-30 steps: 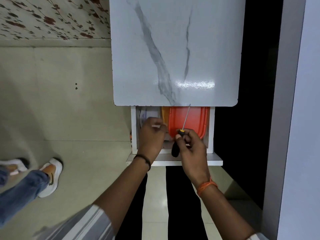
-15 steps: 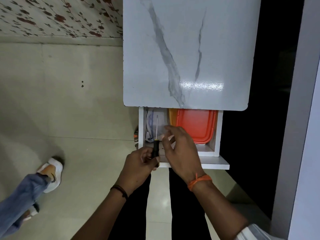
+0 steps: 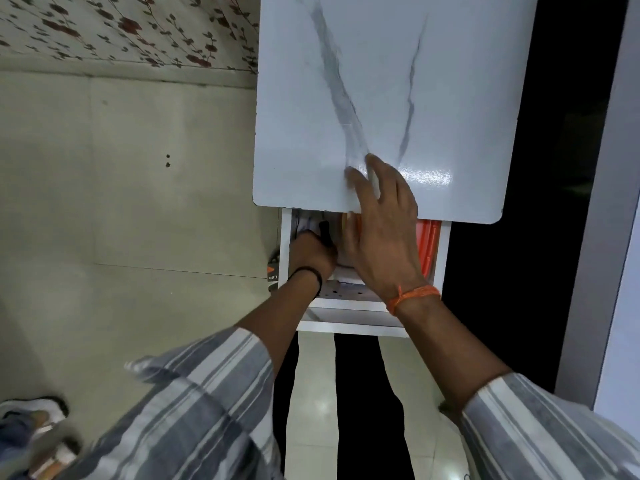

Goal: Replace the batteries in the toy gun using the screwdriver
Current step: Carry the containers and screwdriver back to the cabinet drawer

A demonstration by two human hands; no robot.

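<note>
In the middle of the frame the left hand [image 3: 313, 249] is down inside the open drawer [image 3: 437, 258] under the marble-patterned table top [image 3: 381, 98], its fingers closed round the black handle of the screwdriver [image 3: 325, 232]. Only the top of that handle shows above the knuckles. It seems to run away from the person toward the back of the drawer, though the shaft is hidden under the table edge. The tool therefore lies in the left part of the drawer, in the left hand and just left of the right one.

The right hand [image 3: 379, 230] reaches forward over the drawer with fingers spread and straight, holding nothing. Its fingertips [image 3: 356, 178] lie over the near edge of the table top, and its palm covers most of an orange container [image 3: 429, 244] on the drawer's right side.

The toy gun cannot be made out anywhere, so getting the screwdriver out of the drawer looks like the step in hand. The overhanging table edge and the right forearm crossing above are what the tool must be drawn clear of.

A small orange-and-black object [image 3: 272, 271] sits just outside the drawer's left wall. At the lower left a shoe [image 3: 31, 415] of another person stands on the tiled floor [image 3: 138, 202].
</note>
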